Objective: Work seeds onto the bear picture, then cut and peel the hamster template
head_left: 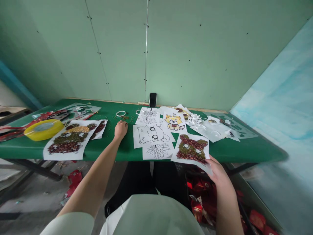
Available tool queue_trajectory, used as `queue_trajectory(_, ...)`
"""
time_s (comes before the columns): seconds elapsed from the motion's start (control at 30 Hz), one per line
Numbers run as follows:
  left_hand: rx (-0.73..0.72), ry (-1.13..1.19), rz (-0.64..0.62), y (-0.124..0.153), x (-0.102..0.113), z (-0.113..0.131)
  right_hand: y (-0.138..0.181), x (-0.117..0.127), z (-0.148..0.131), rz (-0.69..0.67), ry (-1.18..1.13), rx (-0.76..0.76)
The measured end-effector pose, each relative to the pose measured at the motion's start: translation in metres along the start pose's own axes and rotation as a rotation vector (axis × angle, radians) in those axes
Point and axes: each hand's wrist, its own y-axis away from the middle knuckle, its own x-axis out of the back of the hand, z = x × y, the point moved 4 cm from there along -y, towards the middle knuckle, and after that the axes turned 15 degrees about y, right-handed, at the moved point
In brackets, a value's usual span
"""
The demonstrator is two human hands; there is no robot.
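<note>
My right hand (pixel 218 170), at the table's front edge, grips the lower right corner of a white sheet with a bean mosaic (pixel 192 148) of an animal head in dark red and green. The sheet slightly overhangs the edge. My left hand (pixel 120 129) rests on the green table with its fingers curled together. Just beyond it lie small loose beans (pixel 125 117) and a white ring (pixel 120 113). Whatever those fingers hold, if anything, is hidden. Between my hands are line drawings (pixel 153 134) and a coloured fox picture (pixel 175 122).
On the left, a yellow tape roll (pixel 44 129) stands near red-handled scissors (pixel 12 129) and another bean mosaic (pixel 68 139). A phone (pixel 153 100) leans against the wall. White paper scraps (pixel 212 130) cover the right side. Red packets (pixel 201 189) lie below the table.
</note>
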Motion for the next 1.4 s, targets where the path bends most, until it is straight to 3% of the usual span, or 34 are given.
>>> queue_trajectory(0.1,-0.004,0.008,0.008,-0.001,-0.001,-0.001,-0.003,0.005,0.003,-0.025,0.037,0.029)
queue_trajectory(0.23,-0.012,0.018,0.013,-0.001,-0.002,-0.001,-0.004,0.019,0.002,0.009,0.286,0.251)
queue_trajectory(0.47,-0.011,0.031,0.020,-0.003,-0.003,-0.004,0.009,0.072,0.003,0.051,0.495,0.353)
queue_trajectory(0.63,-0.027,0.015,0.020,-0.003,-0.003,-0.003,0.015,0.105,0.004,-0.044,0.694,0.683)
queue_trajectory(0.77,-0.028,-0.006,0.019,-0.003,-0.003,-0.003,0.014,0.122,0.010,-0.047,0.732,0.737)
queue_trajectory(1.13,-0.011,0.019,0.015,-0.003,-0.002,-0.001,0.026,0.111,0.010,-0.052,0.723,0.869)
queue_trajectory(1.4,-0.008,0.017,0.012,-0.001,0.000,0.000,0.010,0.111,0.041,-0.004,0.708,0.936)
